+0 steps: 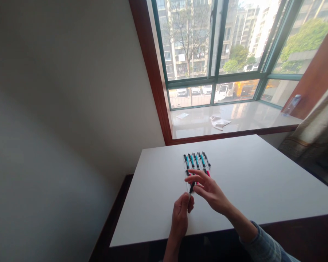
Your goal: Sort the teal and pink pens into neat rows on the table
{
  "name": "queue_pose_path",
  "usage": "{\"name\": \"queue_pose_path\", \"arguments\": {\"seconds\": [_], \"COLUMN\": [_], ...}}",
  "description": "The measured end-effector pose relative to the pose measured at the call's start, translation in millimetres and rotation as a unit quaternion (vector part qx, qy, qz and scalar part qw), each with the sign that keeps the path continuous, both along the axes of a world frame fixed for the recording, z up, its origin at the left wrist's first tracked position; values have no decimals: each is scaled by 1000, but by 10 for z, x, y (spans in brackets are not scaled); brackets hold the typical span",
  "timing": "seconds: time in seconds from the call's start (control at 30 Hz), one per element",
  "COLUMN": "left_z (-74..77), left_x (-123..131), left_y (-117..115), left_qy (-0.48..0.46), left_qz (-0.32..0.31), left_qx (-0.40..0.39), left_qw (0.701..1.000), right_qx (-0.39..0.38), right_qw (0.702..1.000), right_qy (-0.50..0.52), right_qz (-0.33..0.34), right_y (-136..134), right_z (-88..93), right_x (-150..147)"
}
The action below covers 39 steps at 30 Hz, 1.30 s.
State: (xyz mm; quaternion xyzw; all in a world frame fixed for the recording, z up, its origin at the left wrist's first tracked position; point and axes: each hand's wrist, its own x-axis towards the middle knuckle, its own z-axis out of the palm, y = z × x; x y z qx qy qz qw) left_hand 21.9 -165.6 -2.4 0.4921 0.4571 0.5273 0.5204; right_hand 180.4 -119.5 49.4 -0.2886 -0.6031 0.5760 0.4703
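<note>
Daylight enters through the window (pixel 216 78), bleaching the buildings (pixel 258 31) at upper right and laying glare on the glossy sill (pixel 247 114), while the wall (pixel 71 91) at left sinks into dim grey shadow and the small pens (pixel 197 161) look slightly soft.

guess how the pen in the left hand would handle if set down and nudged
Being slim and straight, the pen looks stiff and probably light. Its slender shape may let it roll on the flat white table.

The right sleeve (pixel 266 243) is faded blue denim
</note>
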Motion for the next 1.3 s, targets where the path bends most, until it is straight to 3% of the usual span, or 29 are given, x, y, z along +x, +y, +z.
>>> {"name": "queue_pose_path", "arguments": {"seconds": [0.13,0.33,0.43,0.63,0.73,0.8,0.87,0.97,1.07,1.17,1.3], "left_z": [-2,14,58,96,87,87,94,109,112,94,63], "left_x": [-4,-5,-8,-28,-38,-40,-39,-38,-39,-43,-48], "left_y": [1,0,2,23,30,31,31,30,28,28,38], "left_qy": [2,11,21,26,33,37,39,40,37,33,35], "left_qz": [2,2,1,-10,-9,-5,-1,1,4,9,13], "left_qx": [1,2,14,48,51,52,49,39,32,29,30], "left_qw": [1000,1000,1000,998,998,998,998,998,999,999,999], "right_qx": [-4,16,49,143,142,129,112,92,86,72,42], "right_qw": [997,998,997,987,983,973,950,912,888,889,926], "right_qy": [-39,3,-15,-36,-31,-74,-165,-310,-380,-394,-352], "right_qz": [-65,-53,-53,-58,-116,-179,-242,-254,-245,-224,-129], "right_y": [15,22,28,50,143,267,422,632,734,743,733], "right_z": [-25,74,250,805,872,726,449,-49,-423,-570,-553], "right_x": [-20,33,56,108,248,396,563,780,912,999,1123]}}
